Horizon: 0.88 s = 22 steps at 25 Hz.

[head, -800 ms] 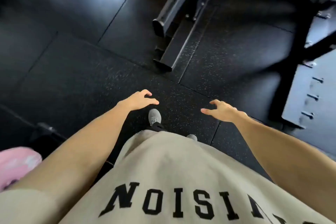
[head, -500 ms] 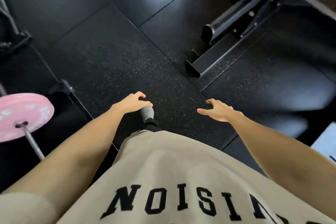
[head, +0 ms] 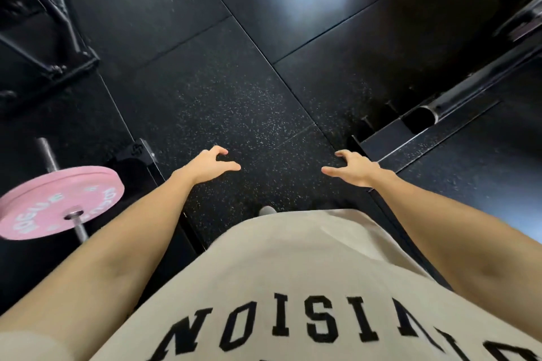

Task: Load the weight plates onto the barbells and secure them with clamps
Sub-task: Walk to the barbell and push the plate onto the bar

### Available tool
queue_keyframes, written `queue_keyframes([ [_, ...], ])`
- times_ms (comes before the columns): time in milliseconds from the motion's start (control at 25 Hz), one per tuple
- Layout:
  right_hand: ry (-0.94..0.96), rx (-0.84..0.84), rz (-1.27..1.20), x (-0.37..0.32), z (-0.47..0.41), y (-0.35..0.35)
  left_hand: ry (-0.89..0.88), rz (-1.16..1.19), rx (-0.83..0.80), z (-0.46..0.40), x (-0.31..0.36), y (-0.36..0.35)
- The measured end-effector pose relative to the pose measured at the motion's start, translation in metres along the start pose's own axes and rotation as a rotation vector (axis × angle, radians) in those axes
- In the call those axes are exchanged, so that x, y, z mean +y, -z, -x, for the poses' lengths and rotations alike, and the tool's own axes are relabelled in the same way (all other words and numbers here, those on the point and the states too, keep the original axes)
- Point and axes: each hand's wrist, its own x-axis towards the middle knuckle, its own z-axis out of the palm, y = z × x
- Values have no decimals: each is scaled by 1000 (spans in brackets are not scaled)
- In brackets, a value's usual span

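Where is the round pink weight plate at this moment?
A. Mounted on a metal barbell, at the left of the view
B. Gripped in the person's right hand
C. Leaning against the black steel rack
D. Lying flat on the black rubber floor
A: the round pink weight plate sits on the metal barbell, whose shaft passes through its centre hole, while the left hand and right hand hold nothing.
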Motion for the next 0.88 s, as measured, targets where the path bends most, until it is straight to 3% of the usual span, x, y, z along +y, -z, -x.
queue_keyframes([
  [880, 59, 13, 23, -204, -399, 416, -57, 87, 87, -357, 298, 363],
])
